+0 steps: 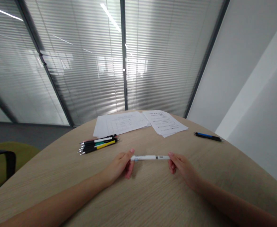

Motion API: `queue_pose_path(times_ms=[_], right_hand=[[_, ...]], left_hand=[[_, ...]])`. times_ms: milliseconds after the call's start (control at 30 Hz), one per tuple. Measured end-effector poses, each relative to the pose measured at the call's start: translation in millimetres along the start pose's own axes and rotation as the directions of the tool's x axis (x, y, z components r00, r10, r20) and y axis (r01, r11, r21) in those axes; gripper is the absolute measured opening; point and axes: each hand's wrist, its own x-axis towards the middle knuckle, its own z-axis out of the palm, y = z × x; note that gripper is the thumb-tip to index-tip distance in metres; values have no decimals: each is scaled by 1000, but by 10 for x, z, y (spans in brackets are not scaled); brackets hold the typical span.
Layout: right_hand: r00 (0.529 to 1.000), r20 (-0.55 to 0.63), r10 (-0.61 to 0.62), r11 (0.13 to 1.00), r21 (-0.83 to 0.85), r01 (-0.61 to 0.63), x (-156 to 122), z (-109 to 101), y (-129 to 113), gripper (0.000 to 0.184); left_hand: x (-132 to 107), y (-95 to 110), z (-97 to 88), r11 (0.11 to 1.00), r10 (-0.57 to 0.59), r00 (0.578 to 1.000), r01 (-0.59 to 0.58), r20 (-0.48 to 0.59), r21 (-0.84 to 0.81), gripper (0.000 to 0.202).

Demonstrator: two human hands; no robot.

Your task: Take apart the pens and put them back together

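Note:
A white pen (pixel 148 157) with a dark band is stretched level between my two hands, just above or on the wooden table (pixel 138 201); which of these I cannot tell. My left hand (pixel 121 164) pinches one end between thumb and fingers. At the other end, my right hand (pixel 182 167) closes thumb and fingers on the tip. Beyond my left hand lies a bunch of several pens (pixel 98 144) with black, white, green and yellow barrels. To the far right, a blue and black pen (pixel 208 136) lies near the table's edge.
Printed sheets (pixel 119 124) lie at the back of the table, with another stack of paper (pixel 165 123) beside them on the right. A green chair (pixel 18 151) with a black armrest stands at the left. Glass panels with blinds (pixel 93 63) rise behind the table.

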Motion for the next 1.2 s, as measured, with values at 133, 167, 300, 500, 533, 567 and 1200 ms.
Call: queue_pose_path(times_ms=[133,167,300,500,533,567,1200], right_hand=[[1000,9,-13,998,63,12,8,-8,33,41],[1000,17,-27,997,69,25,10,-10,43,39],[996,43,-75,994,77,72,14,-16,52,32],[998,37,-51,986,159,44,25,-17,48,28],[998,35,-46,983,179,39,28,-17,53,30],[999,33,-41,980,194,34,30,-16,57,33],[996,74,-42,983,179,28,39,-43,36,38]], left_hand=[[-1,9,6,1000,-1,1000,1,-5,-16,64],[1,9,6,1000,-1,1000,1,-3,-26,64],[4,8,3,999,2,1000,-2,-12,-47,64],[-6,30,17,999,8,1000,-9,-27,-41,64],[-8,34,22,999,1,1000,-2,-28,-45,64],[-9,38,26,999,-5,1000,4,-30,-51,63],[41,-19,26,963,-38,999,46,36,-265,56]])
